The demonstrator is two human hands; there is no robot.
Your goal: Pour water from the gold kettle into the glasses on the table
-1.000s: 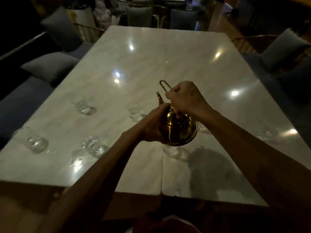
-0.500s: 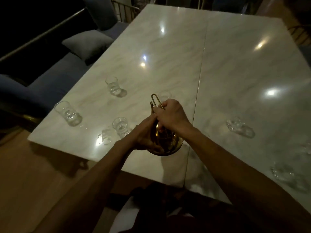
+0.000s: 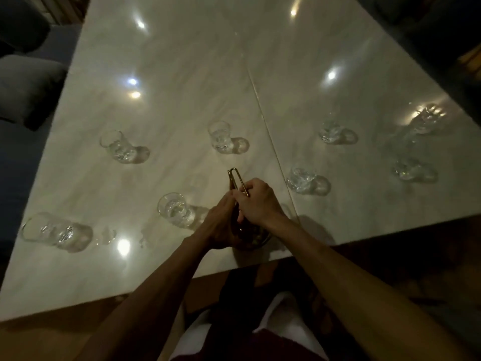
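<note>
The gold kettle (image 3: pixel 238 178) is near the front edge of the marble table (image 3: pixel 197 61), mostly hidden by my hands; only its looped handle, spout tip and a dark sliver of the belly show. My right hand (image 3: pixel 256 200) is closed around the handle from above. My left hand (image 3: pixel 222 225) cups the kettle's left side. Several clear glasses stand around it: the nearest glass (image 3: pixel 174 208) just left of my left hand, another glass (image 3: pixel 300 175) to the right, a third glass (image 3: pixel 220 134) behind. I cannot tell how full each glass is.
More glasses stand at the far left (image 3: pixel 49 229), back left (image 3: pixel 115 144) and along the right side (image 3: pixel 330 131). Small water drops (image 3: pixel 108 234) lie near the front left. Grey cushions (image 3: pixel 24 84) sit on a bench left of the table. The table's front edge is close to my body.
The view has tilted down and shifted, so more glasses on the right show. Both hands stay on the kettle, which has come closer to the table's front edge and sits lower.
</note>
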